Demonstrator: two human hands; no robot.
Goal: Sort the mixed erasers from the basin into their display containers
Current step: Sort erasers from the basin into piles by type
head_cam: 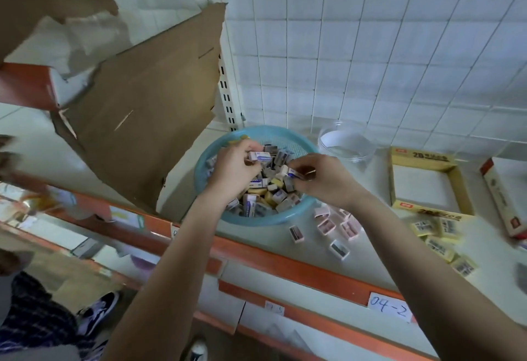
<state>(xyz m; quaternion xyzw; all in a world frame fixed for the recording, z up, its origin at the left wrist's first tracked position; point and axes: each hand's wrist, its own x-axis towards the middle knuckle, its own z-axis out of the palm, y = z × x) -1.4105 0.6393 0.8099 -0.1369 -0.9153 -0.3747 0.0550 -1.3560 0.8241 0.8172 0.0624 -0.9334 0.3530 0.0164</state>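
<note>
We're seeing the orange shelf lip (285, 268) with a paper tag (387, 310) nearest. Past it, pink-sleeved erasers (339, 225) are lying loose at the basin's 4 o'clock, with yellow-sleeved erasers (439, 235) farther out the same way. The round teal plastic basin (256, 219), mesh-walled, is sitting heaped with small rectangular mixed erasers (265, 192). Our left hand (232, 166) is curling round a white blue-banded eraser (259, 156) at 10 o'clock. Our right hand (325, 180) is pinching a second eraser (291, 172) at 3. A yellow card box (427, 158) is sitting open farther out at 3 and a clear jar (346, 143) at 2. Torn brown cardboard (148, 98) is crowding the rim at 10.
</note>
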